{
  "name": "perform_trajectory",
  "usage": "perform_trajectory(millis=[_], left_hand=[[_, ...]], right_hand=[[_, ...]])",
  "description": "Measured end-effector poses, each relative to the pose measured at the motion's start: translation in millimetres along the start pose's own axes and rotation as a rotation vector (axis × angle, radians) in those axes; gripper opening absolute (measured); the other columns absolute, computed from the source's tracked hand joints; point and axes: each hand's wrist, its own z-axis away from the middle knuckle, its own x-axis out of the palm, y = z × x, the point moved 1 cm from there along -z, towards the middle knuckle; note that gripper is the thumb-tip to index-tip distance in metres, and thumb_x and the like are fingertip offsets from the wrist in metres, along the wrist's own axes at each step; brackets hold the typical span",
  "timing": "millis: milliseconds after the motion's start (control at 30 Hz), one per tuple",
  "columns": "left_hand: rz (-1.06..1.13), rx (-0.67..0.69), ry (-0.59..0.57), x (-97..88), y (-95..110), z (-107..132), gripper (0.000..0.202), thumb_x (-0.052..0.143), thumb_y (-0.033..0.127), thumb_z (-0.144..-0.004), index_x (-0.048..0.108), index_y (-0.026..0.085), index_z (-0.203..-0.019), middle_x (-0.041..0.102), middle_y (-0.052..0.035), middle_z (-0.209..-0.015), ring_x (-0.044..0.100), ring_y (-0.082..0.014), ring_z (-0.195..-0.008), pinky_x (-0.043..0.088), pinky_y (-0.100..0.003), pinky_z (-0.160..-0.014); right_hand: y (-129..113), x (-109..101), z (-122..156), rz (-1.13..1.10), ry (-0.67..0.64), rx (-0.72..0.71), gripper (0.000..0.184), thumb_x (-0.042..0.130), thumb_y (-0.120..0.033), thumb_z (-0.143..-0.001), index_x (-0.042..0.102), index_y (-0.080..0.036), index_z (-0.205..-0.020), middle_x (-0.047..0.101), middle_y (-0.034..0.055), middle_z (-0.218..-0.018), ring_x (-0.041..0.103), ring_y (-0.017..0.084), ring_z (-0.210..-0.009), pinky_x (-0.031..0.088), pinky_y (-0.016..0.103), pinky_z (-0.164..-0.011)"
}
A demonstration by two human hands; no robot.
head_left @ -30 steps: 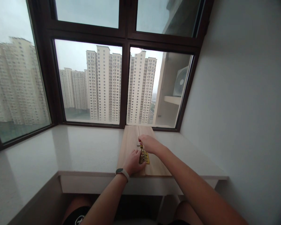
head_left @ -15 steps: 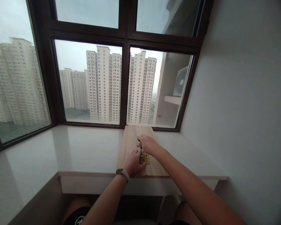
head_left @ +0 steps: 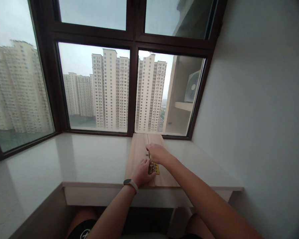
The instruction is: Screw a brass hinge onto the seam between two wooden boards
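Two pale wooden boards (head_left: 137, 146) lie side by side, with a seam running between them. A yellow, brass-coloured metal plate with several holes, which looks like a hinge (head_left: 156, 169), rests across the seam near the front. My left hand (head_left: 141, 172) has its thumb and fingers curled around the left side of the hinge and hides part of it. Above the hinge, my right hand (head_left: 158, 153) is closed in a pinch. A thin, small piece shows below its fingertips, too small to name. A small dark bit (head_left: 147, 154) lies beside those fingertips.
The boards rest on a white window sill (head_left: 94, 159), reaching from its front edge to the dark window frame (head_left: 132, 99). A white wall (head_left: 259, 99) rises at the right. My legs are below the sill.
My right hand has shifted very slightly over the hinge, and the thin piece under its fingertips looks a little different. My left hand stays in place.
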Motion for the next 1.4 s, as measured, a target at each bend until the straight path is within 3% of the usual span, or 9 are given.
perform_trajectory(millis=[233, 467, 767, 967, 1167, 1400], left_hand=[[0.009, -0.013, 0.006, 0.1, 1.1, -0.4, 0.041, 0.070, 0.041, -0.078, 0.056, 0.021, -0.110, 0.059, -0.0108, -0.113, 0.052, -0.0292, -0.109, 0.043, -0.042, -0.097], [-0.012, -0.026, 0.000, -1.4, 2.1, -0.2, 0.037, 0.070, 0.040, -0.077, 0.055, 0.021, -0.105, 0.059, -0.0094, -0.110, 0.053, -0.0285, -0.105, 0.045, -0.041, -0.093], [-0.015, -0.027, -0.002, 0.4, 0.4, 0.4, 0.039, 0.071, 0.040, -0.077, 0.054, 0.021, -0.107, 0.058, -0.0093, -0.111, 0.053, -0.0283, -0.106, 0.044, -0.042, -0.095], [-0.004, -0.031, -0.016, -2.5, 2.2, 0.6, 0.037, 0.069, 0.042, -0.078, 0.055, 0.022, -0.105, 0.058, -0.0095, -0.111, 0.053, -0.0284, -0.105, 0.044, -0.042, -0.094], [0.000, -0.023, -0.010, -3.4, 3.9, -0.2, 0.040, 0.070, 0.040, -0.078, 0.055, 0.020, -0.110, 0.059, -0.0102, -0.113, 0.052, -0.0287, -0.110, 0.043, -0.042, -0.097], [-0.013, -0.024, -0.007, -3.4, 3.3, 0.8, 0.035, 0.070, 0.041, -0.078, 0.055, 0.021, -0.103, 0.059, -0.0092, -0.110, 0.053, -0.0283, -0.104, 0.045, -0.042, -0.093]], right_hand=[[-5.0, 2.8, -1.4, -0.010, 0.038, 0.143, 0.021, 0.055, -0.018, -0.090, 0.061, -0.017, -0.109, 0.068, 0.0129, -0.104, 0.067, 0.023, -0.093, 0.043, 0.028, -0.073], [12.2, 2.5, -2.3, -0.093, -0.002, -0.069, 0.013, 0.058, -0.015, -0.090, 0.062, -0.018, -0.102, 0.069, 0.0085, -0.104, 0.064, 0.017, -0.094, 0.038, 0.024, -0.075], [14.4, -3.4, -5.4, -0.100, -0.058, -0.073, 0.014, 0.063, -0.011, -0.085, 0.065, -0.019, -0.097, 0.072, 0.0053, -0.100, 0.064, 0.016, -0.093, 0.036, 0.023, -0.075], [8.1, -5.8, -2.8, -0.035, -0.046, 0.075, 0.015, 0.059, -0.022, -0.089, 0.067, -0.019, -0.102, 0.072, 0.0119, -0.106, 0.067, 0.022, -0.097, 0.043, 0.027, -0.076], [-7.5, -4.9, -1.2, 0.007, -0.024, 0.229, 0.024, 0.055, -0.018, -0.090, 0.066, -0.013, -0.111, 0.070, 0.0188, -0.106, 0.068, 0.027, -0.098, 0.047, 0.032, -0.080], [5.5, -3.1, -4.1, -0.027, -0.028, -0.011, 0.016, 0.057, -0.019, -0.094, 0.064, -0.017, -0.108, 0.068, 0.0127, -0.113, 0.066, 0.021, -0.101, 0.044, 0.026, -0.082]])
